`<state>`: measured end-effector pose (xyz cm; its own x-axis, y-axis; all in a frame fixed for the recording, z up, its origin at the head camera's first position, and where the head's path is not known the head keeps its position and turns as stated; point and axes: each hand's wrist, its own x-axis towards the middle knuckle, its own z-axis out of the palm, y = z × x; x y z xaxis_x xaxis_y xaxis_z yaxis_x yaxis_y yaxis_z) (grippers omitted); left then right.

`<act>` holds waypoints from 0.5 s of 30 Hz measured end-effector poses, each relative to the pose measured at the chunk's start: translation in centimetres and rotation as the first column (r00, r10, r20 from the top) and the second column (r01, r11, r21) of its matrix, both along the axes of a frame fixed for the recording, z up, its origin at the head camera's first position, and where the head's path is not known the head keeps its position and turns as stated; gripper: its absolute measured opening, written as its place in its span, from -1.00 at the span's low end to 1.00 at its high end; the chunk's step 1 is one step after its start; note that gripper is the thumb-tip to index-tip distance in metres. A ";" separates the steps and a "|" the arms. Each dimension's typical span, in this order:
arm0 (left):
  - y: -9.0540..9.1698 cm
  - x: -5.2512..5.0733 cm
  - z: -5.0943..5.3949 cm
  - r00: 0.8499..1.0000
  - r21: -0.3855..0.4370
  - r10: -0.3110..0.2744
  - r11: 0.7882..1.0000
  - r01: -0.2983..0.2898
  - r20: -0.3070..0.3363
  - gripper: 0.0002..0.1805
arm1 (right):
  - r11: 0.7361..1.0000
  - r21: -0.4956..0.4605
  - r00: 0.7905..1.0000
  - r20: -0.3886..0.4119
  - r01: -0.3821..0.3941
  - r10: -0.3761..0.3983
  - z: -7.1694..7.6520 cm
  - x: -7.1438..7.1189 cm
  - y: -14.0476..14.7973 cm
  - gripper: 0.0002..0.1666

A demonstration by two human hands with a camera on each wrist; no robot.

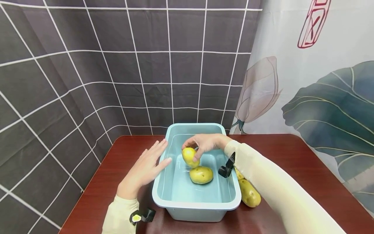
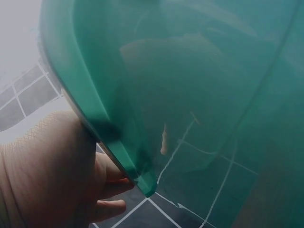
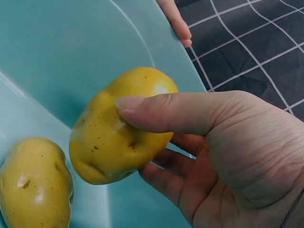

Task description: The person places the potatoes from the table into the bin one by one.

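My right hand (image 1: pixel 208 142) grips a yellow potato (image 1: pixel 188 158) inside the light blue basin (image 1: pixel 196 205). In the right wrist view the thumb lies across the front of this potato (image 3: pixel 107 142), with fingers behind it. A second potato (image 1: pixel 201 175) lies on the basin floor just below the held one. My left hand (image 1: pixel 146 169) is at the basin's left side, fingers extended and thumb near the rim. The left wrist view shows that hand (image 2: pixel 57 161) against the basin's outer wall (image 2: pixel 190 95), some fingers hidden behind its edge.
On the reddish-brown table (image 1: pixel 292 156), right of the basin, lies another potato (image 1: pixel 249 194). Part of one more potato (image 1: pixel 239 175) shows beside it, mostly hidden by my right sleeve. A dark gridded curtain (image 1: pixel 152 68) hangs behind, with a flower-printed white curtain (image 1: pixel 268 29) at right.
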<state>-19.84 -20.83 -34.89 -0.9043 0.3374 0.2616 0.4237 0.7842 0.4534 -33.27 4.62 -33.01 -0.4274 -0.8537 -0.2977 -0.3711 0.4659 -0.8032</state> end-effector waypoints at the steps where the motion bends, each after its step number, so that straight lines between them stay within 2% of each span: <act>1: 0.0 0.0 0.0 1.000 0.000 0.000 1.000 0.000 0.002 -0.23 | 1.000 0.009 1.000 0.006 -0.004 0.004 0.0 0.0 0.0 -0.23; 10: 0.0 0.0 -0.1 1.000 -0.006 0.008 1.000 -0.008 0.006 -0.23 | 0.998 0.069 0.999 0.032 -0.002 0.000 -0.3 0.0 0.1 -0.19; 15: 0.0 0.0 -0.1 1.000 -0.006 0.003 1.000 -0.003 0.000 -0.23 | 0.997 0.080 1.000 0.016 0.019 -0.020 -0.2 0.1 0.0 -0.21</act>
